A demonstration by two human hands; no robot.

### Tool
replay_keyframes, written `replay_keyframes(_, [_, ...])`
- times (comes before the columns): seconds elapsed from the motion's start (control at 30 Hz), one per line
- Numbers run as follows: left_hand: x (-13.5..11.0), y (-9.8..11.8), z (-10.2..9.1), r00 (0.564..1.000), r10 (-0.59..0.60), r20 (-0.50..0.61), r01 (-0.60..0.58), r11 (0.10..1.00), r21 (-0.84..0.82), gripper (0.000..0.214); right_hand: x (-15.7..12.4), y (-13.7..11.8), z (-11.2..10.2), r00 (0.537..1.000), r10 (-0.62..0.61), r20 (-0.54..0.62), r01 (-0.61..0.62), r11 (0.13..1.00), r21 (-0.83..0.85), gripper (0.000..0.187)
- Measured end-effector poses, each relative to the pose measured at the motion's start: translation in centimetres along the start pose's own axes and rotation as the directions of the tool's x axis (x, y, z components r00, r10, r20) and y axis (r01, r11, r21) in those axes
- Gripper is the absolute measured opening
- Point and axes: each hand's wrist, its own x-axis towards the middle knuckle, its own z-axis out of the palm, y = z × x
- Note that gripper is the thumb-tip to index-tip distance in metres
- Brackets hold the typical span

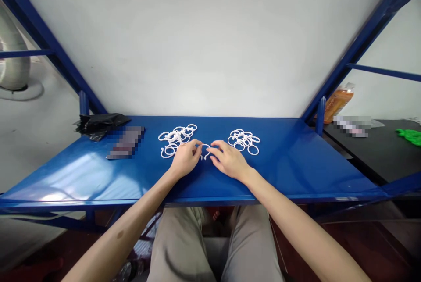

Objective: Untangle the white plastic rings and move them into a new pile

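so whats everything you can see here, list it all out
blue table: one, blue, across the middle of the view
blue frame: slanted bars on both sides, blue, rising from the table's rear corners
left pile of rings: one pile, too tangled to count, white, just beyond the left hand
right pile of rings: one pile, white, just beyond the right hand
held ring: one, white, between both hands
black bag: one, black, crumpled at the table's rear left
flat item: one, dark, blurred, left of the left pile
black table: one, black, to the right
orange bottle: one, orange, at the black table's rear
green item: one, green, far right
left hand: pinching the held ring
right hand: pinching its other end
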Motion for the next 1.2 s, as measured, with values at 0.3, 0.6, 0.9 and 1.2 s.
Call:
replay_keyframes(0.3, [-0.3, -0.7, 0.6, 0.978, 0.165, -0.129, -0.171, 0.985, -0.037, 0.032, 0.3, -0.6, 1.0, 0.971, 0.209, -0.113, -0.154, 0.916, 0.370, 0.019])
replay_keyframes(0.6, [-1.0, -0.4, 1.5, 0.939, 0.342, -0.019, -0.336, 0.930, 0.151, 0.024, -0.2, -0.5, 0.4, 0.898, 0.439, 0.040, -0.384, 0.734, 0.561, 0.019])
replay_keyframes(0.9, [-1.2, -1.0, 1.6, 0.911, 0.403, 0.083, -0.412, 0.891, 0.193, 0.023, -0.6, -0.7, 0.3, 0.918, 0.375, 0.126, -0.380, 0.745, 0.548, 0.023])
replay_keyframes(1.2, [-1.1, -0.6, 1.8, 0.896, 0.430, 0.112, -0.445, 0.863, 0.239, 0.028, -0.7, -0.3, 0.9, 0.964, 0.260, 0.056, -0.262, 0.898, 0.354, 0.024])
